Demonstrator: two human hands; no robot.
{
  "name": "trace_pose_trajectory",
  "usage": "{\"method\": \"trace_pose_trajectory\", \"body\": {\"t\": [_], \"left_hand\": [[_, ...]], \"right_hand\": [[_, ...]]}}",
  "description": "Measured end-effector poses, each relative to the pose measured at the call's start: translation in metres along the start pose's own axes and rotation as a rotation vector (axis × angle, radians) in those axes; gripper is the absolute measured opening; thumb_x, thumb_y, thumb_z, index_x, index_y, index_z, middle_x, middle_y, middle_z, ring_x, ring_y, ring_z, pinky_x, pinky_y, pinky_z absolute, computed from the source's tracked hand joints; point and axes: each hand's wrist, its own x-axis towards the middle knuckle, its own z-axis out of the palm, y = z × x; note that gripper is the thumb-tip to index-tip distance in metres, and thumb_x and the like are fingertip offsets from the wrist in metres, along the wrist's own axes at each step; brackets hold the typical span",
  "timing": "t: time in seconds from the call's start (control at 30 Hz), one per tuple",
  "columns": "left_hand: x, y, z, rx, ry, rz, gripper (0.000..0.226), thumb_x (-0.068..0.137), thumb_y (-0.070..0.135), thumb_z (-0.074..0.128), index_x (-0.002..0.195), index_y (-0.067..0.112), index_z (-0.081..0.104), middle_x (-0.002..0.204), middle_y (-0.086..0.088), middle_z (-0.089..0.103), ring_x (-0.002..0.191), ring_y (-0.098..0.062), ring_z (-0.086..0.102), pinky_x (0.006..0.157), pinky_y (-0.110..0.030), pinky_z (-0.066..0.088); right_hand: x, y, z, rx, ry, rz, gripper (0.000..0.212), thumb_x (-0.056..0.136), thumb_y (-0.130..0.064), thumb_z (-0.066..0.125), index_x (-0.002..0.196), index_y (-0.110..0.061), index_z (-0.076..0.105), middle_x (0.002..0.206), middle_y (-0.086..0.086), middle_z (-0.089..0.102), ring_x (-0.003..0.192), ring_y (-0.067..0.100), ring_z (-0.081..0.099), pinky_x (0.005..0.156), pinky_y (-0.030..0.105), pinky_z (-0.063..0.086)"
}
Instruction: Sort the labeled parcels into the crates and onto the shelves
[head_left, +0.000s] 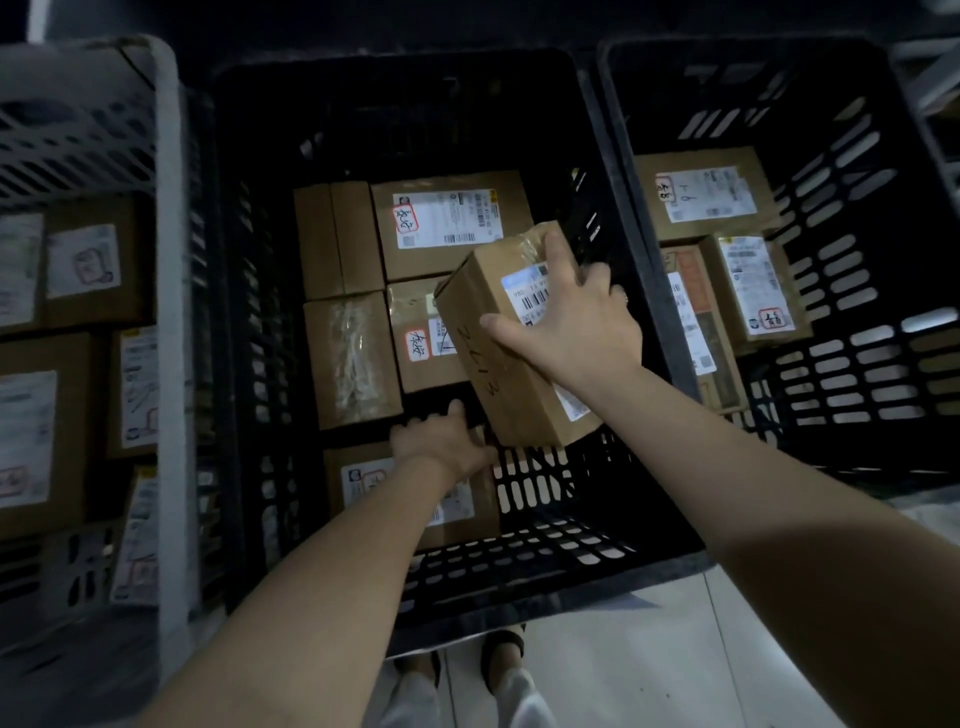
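A brown cardboard parcel (488, 343) with a white barcode label and handwritten digits hangs tilted inside the middle black crate (597, 566). My right hand (566, 317) grips it from above, fingers spread over its top and label. My left hand (441, 441) reaches low into the crate, its fingers at the parcel's near bottom corner; whether they grip it is hidden. Under them several labeled parcels lie flat on the crate floor, one with a red-marked label (441, 218) at the back and another (358, 483) beneath my left wrist.
A second black crate (883, 364) on the right holds three labeled parcels (706, 192). A pale grey crate (171, 312) on the left is packed with more boxes. Light floor tiles (649, 665) and a person's feet show below the crates.
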Motion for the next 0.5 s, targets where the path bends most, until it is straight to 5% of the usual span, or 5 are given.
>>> {"method": "trace_pose_trajectory", "body": {"t": [0.13,0.5], "left_hand": [[-0.010,-0.002,-0.017,0.104,-0.112,0.050,0.076,0.081,0.072,0.043,0.144,0.030,0.030,0.150,-0.006,0.027,0.136,-0.033,0.026,0.101,-0.043,0.032],[-0.035,-0.019,-0.071,0.039,-0.385,0.226,0.080,0.085,0.059,0.050,0.147,0.046,0.001,0.159,0.001,0.007,0.145,-0.032,0.000,0.111,-0.050,0.018]], "right_hand": [[-0.002,0.000,-0.004,0.016,-0.004,0.000,0.105,0.075,-0.076,0.053,0.153,-0.031,-0.002,0.143,0.017,0.031,0.127,0.039,0.037,0.079,0.039,0.039],[-0.007,-0.006,-0.047,0.090,0.037,0.002,0.106,0.075,-0.077,0.052,0.153,-0.032,-0.003,0.143,0.016,0.031,0.128,0.040,0.037,0.081,0.042,0.043]]}}
